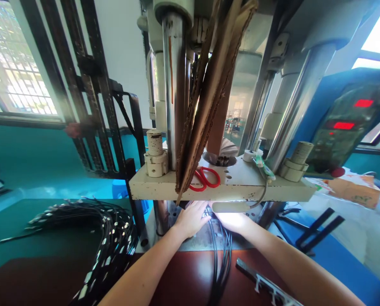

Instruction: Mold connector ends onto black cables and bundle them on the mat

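Left hand [191, 219] and right hand [233, 221] flat over black cables [220, 250] under press platen [222, 187], grip hidden, cannot tell; judged light, limp, best pinched near the ends.

Press columns [174, 85] polished metal; platen [241, 187] chipped cream paint (matt); cables [220, 255] glossy black; cardboard [209, 93] rough.

Bright window [14, 72] daylight, glare, perhaps edge warping
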`<action>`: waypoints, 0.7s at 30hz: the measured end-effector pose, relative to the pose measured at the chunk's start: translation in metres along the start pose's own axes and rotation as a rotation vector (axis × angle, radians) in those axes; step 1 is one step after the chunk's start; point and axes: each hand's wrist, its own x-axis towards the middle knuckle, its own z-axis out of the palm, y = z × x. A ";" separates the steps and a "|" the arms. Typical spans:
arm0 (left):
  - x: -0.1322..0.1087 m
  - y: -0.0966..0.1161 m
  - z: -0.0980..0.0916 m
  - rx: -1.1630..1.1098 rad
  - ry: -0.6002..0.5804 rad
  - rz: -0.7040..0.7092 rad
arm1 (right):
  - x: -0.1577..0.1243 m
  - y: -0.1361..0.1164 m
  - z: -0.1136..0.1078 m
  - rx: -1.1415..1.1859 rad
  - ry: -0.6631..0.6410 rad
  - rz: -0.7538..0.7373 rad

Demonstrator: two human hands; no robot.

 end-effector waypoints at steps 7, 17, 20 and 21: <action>0.008 0.003 0.004 -0.051 -0.010 -0.075 | 0.006 -0.001 -0.006 0.030 -0.032 0.059; -0.016 -0.022 0.018 -0.101 0.104 -0.103 | -0.009 0.010 -0.009 0.033 -0.008 0.122; -0.016 -0.020 0.016 -0.018 0.078 -0.079 | -0.006 0.008 -0.009 0.035 -0.006 0.163; -0.014 -0.017 0.014 0.009 0.061 -0.082 | -0.005 0.007 -0.008 0.035 -0.008 0.176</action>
